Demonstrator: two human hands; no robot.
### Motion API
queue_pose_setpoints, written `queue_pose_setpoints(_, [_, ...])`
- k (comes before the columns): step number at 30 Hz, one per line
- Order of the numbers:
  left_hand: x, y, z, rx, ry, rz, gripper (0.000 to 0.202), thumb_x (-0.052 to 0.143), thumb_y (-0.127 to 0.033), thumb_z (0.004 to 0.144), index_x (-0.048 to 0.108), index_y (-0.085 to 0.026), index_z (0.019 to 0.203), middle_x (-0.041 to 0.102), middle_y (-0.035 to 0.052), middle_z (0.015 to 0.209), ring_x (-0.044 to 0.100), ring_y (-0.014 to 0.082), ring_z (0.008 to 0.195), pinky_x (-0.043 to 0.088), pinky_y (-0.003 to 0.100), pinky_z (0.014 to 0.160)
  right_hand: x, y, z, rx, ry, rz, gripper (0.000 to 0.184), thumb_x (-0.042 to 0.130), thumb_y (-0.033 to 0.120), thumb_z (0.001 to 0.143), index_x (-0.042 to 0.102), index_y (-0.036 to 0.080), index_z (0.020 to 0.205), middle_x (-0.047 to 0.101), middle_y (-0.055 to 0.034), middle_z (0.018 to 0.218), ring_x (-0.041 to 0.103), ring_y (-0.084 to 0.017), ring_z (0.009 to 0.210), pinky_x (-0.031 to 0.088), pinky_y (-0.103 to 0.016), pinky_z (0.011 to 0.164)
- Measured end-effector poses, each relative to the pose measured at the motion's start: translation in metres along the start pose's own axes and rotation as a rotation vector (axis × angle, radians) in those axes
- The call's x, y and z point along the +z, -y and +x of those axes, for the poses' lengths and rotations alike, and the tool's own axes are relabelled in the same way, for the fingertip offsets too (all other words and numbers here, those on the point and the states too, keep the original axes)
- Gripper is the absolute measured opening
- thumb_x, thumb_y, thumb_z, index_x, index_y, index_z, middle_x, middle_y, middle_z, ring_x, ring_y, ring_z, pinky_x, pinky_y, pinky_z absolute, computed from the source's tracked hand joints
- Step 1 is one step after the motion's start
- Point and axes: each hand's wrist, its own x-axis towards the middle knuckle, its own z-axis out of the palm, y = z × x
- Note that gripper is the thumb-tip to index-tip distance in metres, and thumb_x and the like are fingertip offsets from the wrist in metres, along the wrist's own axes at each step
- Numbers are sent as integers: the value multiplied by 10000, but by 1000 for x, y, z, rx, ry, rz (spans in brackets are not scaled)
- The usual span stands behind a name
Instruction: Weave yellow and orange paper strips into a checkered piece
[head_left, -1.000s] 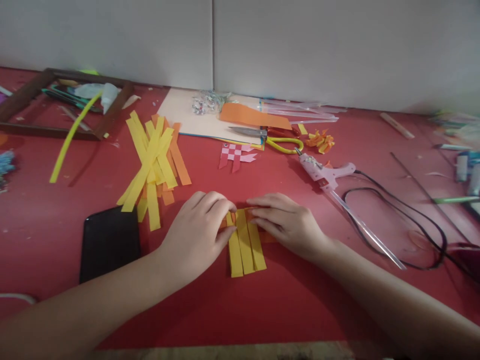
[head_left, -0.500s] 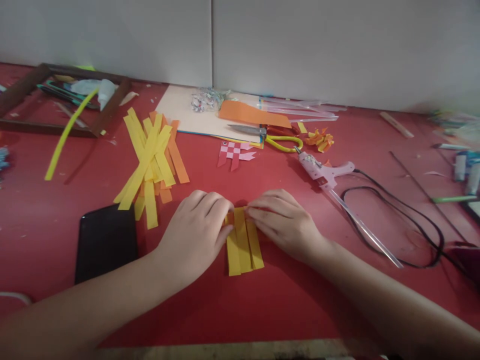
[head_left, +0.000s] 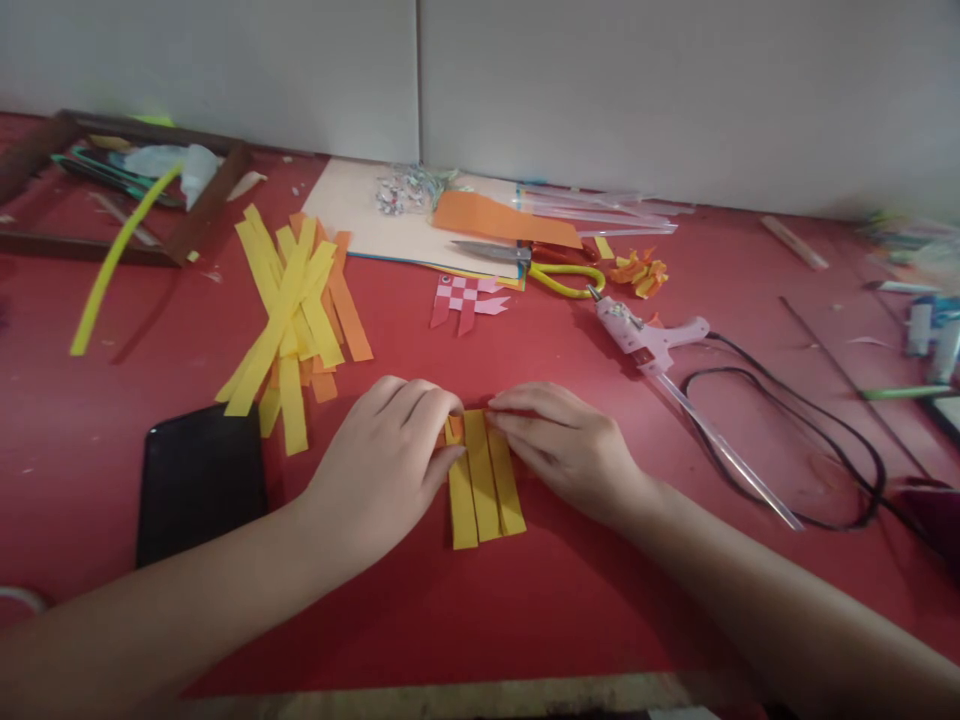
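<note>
Yellow paper strips (head_left: pixel 482 490) lie side by side on the red tabletop (head_left: pixel 585 610), close in front of me. At their far left corner, my left hand (head_left: pixel 397 440) has its fingers curled and its thumb bent in, pinching the strips where a bit of orange paper (head_left: pixel 455 428) shows. My right hand (head_left: pixel 562 440) rests on the far right end of the strips with its fingers pressed together, and its fingertips hide that edge. Beyond the hands lies a small woven pink and red paper fish (head_left: pixel 463 296).
Loose yellow strips (head_left: pixel 281 320) and a black phone (head_left: pixel 199 485) lie to the left. A pink glue gun (head_left: pixel 637 335) with a black cord (head_left: pixel 814 430) is at right. Scissors (head_left: pixel 562 280) and orange paper (head_left: pixel 502 220) lie behind; a wooden frame (head_left: pixel 180 250) sits far left.
The view has shifted slightly, so most things appear a little further left and higher. Both hands stay at the far ends of the yellow strips, with their grips much the same.
</note>
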Motion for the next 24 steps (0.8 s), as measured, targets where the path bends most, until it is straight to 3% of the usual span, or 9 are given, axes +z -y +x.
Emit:
queue_pose_setpoints(8, [0, -1, 1, 18, 6, 4, 135, 626, -132, 869, 573, -133, 994, 612, 71, 961, 534, 256, 899, 459, 406, 793, 2, 5, -3, 95, -36, -70, 124, 601, 158, 912, 721, 173, 883, 713, -86, 1075, 699, -156, 933, 607, -288, 858])
queue_pose_setpoints(12, [0, -1, 1, 47, 9, 38, 80, 622, -148, 882, 626, -137, 961, 633, 63, 962, 542, 255, 896, 466, 418, 806, -3, 4, -4, 65, -13, -87, 124, 624, 203, 907, 729, 177, 968, 692, -110, 1134, 687, -183, 999, 600, -327, 889])
queue_pose_setpoints(24, [2, -7, -1, 74, -43, 178, 156, 607, -169, 894, 627, -79, 1020, 618, 116, 951, 558, 285, 869, 493, 443, 759, -5, -4, -4, 2, -8, -9, 133, 619, 121, 890, 730, 179, 934, 737, -78, 975, 680, -181, 896, 596, -351, 814])
